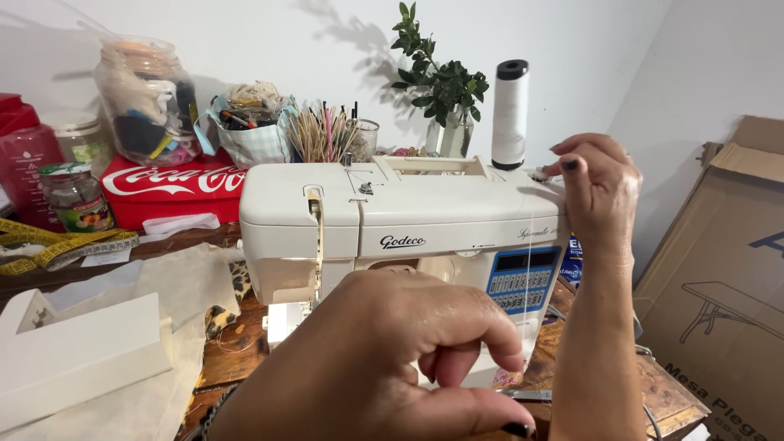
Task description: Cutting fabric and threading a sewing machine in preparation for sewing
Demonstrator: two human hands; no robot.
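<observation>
Head view, looking down at a wooden desk [245, 359] against a white wall; cream sewing machine [392, 220] sits at centre, biggest thing on it, blue button panel on its right front; flattened cardboard box [719, 278] leans at far right; white fabric and a white box [77, 351] lie at left front; red tin [175, 188] behind the machine at left, carrying a clear jar of scraps [147, 98] and a checked cloth basket [253, 135]; a glass of sticks just beside the basket; small green plant [437, 82] in a vase behind the machine; yellow tape measure [57, 245] coiled at far left.

Left hand [384, 359] is low in the foreground, in front of the machine; fingers curled in, thumb and fingertips closing toward each other; a fine white thread [531, 269] runs down toward it, but whether it is actually pinched, cannot tell.

Right hand [600, 188] is raised at the machine's top right end; fingers bent and drawn together, fingertips touching the small bobbin-winder part [541, 173] on top, seemingly pinching the thread there; tall white thread cone [510, 114] stands upright just beside that hand, on the machine's top; thread hangs from the top right end down past the blue panel.
</observation>
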